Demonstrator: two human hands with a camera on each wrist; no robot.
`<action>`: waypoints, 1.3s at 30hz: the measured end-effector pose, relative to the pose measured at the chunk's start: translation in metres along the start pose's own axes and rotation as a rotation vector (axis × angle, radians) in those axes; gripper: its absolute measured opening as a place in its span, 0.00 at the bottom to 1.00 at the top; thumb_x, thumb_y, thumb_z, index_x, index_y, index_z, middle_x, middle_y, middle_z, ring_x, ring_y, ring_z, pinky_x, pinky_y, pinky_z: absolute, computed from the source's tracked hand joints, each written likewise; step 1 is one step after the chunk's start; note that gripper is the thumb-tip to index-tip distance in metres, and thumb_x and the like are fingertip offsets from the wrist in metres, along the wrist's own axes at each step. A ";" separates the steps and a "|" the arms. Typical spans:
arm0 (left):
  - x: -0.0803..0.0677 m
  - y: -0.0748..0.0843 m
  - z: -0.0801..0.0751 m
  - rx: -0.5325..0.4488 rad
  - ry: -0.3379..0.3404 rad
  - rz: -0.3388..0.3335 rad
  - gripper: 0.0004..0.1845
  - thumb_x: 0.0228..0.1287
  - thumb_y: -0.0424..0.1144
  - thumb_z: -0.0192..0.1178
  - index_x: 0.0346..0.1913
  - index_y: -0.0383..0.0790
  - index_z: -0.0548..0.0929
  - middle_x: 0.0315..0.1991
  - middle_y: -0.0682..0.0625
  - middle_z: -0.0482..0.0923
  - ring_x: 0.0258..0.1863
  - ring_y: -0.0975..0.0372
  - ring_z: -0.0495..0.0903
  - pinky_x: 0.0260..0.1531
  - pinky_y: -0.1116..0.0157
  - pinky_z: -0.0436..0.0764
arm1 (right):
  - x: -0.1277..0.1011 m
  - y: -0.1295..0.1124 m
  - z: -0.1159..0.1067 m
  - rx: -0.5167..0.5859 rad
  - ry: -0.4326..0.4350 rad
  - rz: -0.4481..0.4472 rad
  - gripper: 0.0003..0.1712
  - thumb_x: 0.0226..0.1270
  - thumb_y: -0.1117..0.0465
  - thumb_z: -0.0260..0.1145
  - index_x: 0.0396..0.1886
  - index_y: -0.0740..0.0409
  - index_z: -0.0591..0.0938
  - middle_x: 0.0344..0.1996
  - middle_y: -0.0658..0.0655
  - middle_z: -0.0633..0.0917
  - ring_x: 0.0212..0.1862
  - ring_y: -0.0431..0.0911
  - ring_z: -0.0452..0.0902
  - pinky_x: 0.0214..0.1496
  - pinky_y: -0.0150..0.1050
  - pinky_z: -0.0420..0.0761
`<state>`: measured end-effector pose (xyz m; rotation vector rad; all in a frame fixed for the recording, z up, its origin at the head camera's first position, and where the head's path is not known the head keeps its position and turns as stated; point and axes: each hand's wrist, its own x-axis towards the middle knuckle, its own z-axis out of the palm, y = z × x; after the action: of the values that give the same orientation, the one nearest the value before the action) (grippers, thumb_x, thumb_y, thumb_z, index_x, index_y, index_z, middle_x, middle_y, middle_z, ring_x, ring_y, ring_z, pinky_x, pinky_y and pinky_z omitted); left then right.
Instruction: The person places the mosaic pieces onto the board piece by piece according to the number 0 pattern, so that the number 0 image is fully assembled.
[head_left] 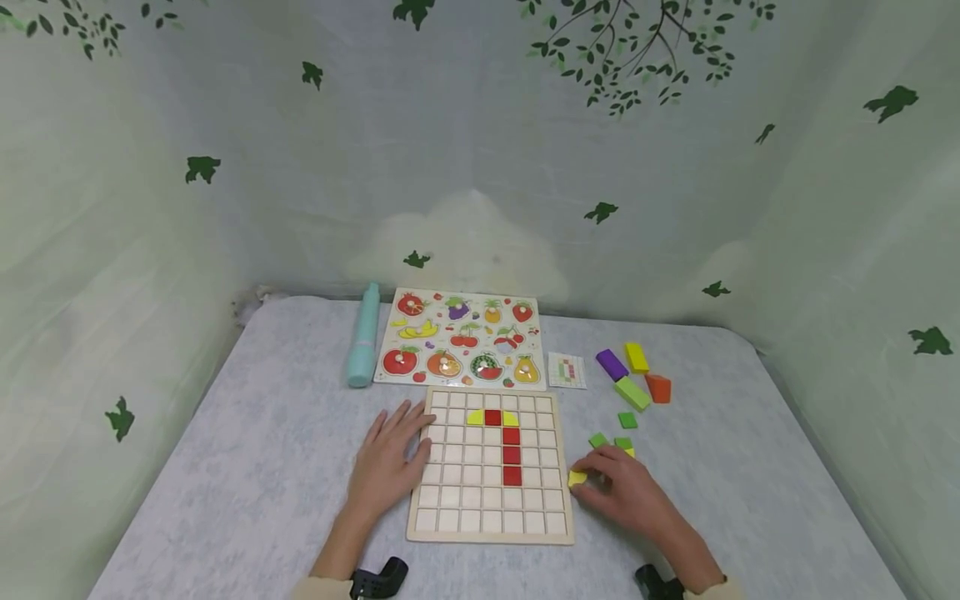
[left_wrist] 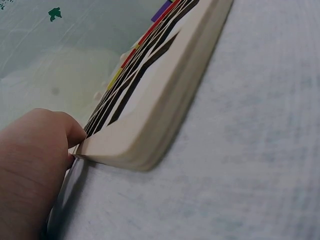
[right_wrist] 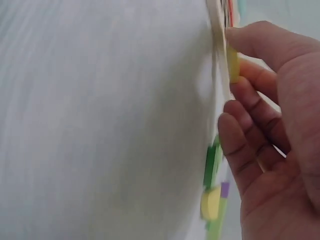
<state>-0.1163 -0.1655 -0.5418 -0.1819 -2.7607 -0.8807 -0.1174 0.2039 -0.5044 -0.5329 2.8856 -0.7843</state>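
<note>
A wooden grid board (head_left: 491, 538) lies on the table between the hands. In its upper part sit several red square tiles (head_left: 512, 456), and a yellow tile with one rounded corner (head_left: 476, 417) lies on either side of the top red one. My left hand (head_left: 386, 467) rests at the board's left edge, fingers extended; the left wrist view shows the thumb against the frame. Just off the right edge, my right hand (head_left: 622, 492) pinches a small yellow tile (right_wrist: 233, 65) between thumb and fingertips, its other fingers loosely bent.
Beyond the board lie a fruit picture board (head_left: 465, 340), a teal bottle-like object (head_left: 363, 342) and a small pattern card (head_left: 566, 371). Green tiles (head_left: 627, 420) are near my right hand. Farther back are purple (head_left: 612, 365), yellow (head_left: 636, 357), light green (head_left: 632, 393) and orange blocks (head_left: 659, 388).
</note>
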 end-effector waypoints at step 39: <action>0.003 0.002 -0.002 -0.032 0.000 0.018 0.19 0.72 0.40 0.61 0.63 0.45 0.83 0.73 0.46 0.73 0.77 0.49 0.65 0.80 0.45 0.53 | 0.009 -0.052 0.034 0.135 -0.018 -0.275 0.07 0.64 0.55 0.77 0.41 0.39 0.93 0.41 0.34 0.83 0.45 0.32 0.75 0.48 0.30 0.84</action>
<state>-0.1190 -0.1654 -0.5383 -0.2128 -2.7416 -0.9211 -0.1038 0.1427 -0.5073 -0.9266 2.7506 -0.9951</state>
